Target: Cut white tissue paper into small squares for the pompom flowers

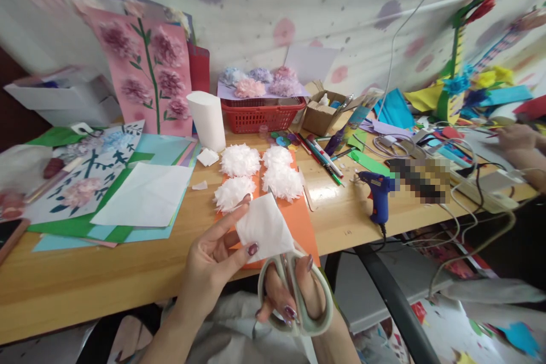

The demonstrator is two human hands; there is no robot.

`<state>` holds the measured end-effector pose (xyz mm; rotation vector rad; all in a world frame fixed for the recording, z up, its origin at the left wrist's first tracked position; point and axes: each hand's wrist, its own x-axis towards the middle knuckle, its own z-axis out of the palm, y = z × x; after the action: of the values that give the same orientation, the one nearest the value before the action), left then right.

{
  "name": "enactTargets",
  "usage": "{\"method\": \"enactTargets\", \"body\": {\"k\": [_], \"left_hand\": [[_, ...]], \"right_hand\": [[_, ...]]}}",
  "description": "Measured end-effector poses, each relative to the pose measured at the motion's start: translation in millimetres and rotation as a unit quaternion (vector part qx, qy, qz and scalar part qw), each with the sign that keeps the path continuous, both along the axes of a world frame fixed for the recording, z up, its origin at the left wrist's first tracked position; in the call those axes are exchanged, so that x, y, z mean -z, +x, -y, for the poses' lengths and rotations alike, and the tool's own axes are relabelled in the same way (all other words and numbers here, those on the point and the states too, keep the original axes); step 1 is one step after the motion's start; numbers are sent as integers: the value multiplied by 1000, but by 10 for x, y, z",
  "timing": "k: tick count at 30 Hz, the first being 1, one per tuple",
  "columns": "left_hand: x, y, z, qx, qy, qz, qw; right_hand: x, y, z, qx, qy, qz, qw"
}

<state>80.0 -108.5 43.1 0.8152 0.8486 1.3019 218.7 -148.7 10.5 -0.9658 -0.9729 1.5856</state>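
Note:
My left hand (213, 264) pinches a folded piece of white tissue paper (264, 227) between thumb and fingers, just above the table's front edge. My right hand (290, 296) grips pale green scissors (294, 296), fingers through the loops, blades pointing up into the tissue's lower edge. Behind the tissue lies an orange sheet (298, 219) carrying several fluffy white tissue flowers (241, 160).
A white paper roll (207, 119), red basket (262, 114) topped with pastel flowers, pink flower card (147, 71), stacked coloured sheets (140, 196), pens (324, 156), blue glue gun (377, 193) and cables crowd the wooden table (106, 273). Another person's hand (518, 139) rests at far right.

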Motion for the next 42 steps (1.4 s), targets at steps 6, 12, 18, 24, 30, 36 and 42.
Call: {"method": "enactTargets", "body": {"k": [6, 12, 18, 24, 30, 36, 42], "left_hand": [[28, -98, -51, -46, 10, -5, 999], [64, -161, -103, -65, 8, -14, 998], [57, -138, -103, -66, 8, -28, 997], [44, -98, -81, -40, -2, -17, 999], [38, -52, -73, -42, 14, 1, 999], [48, -57, 27, 19, 29, -39, 999], [-21, -101, 104, 57, -2, -87, 995]], "right_hand": [[-204, 491, -150, 137, 3, 299, 944], [-240, 988, -396, 210, 31, 743, 635], [-281, 994, -511, 122, 45, 829, 543], [-355, 1048, -494, 94, 36, 817, 568], [-468, 1071, -480, 151, 62, 774, 611], [-477, 612, -257, 75, 58, 238, 967], [-269, 271, -175, 38, -19, 51, 998]]}}
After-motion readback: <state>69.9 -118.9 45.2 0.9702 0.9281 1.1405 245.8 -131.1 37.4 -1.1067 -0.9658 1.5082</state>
